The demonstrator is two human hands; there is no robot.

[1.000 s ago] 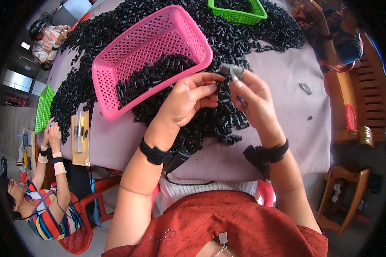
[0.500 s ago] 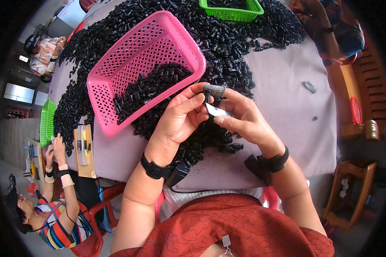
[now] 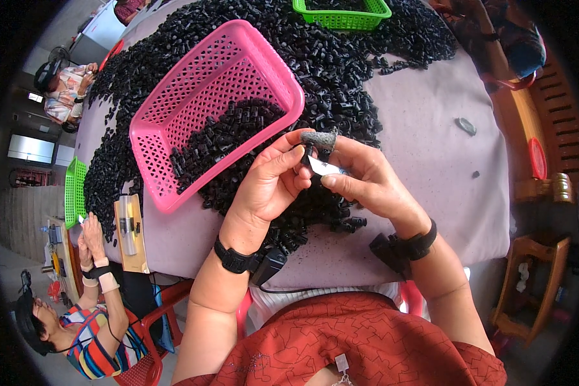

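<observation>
Over the near edge of the pile of small black plastic parts (image 3: 344,96), my two hands meet. My left hand (image 3: 260,183) pinches one small black plastic part (image 3: 307,153) between thumb and fingers, mostly hidden by the fingertips. In my right hand (image 3: 379,186) a short shiny blade (image 3: 321,168) is gripped, its tip against or very close to the part. A grey fabric finger sleeve (image 3: 319,138) covers my right index finger. The pink perforated basket (image 3: 294,106), partly filled with similar black parts, stands beyond my left hand.
A green basket (image 3: 341,19) sits at the far side, another green basket (image 3: 75,186) at the left edge. Near the left lies a tan board (image 3: 135,239) holding a clear tube. A co-worker's hands (image 3: 91,241) are beside it. A small clear object (image 3: 466,126) lies right on the cloth.
The view has shifted slightly. My hands keep nearly the same hold, with the blade still by the black part. At the left, the co-worker's hands have come closer together.
</observation>
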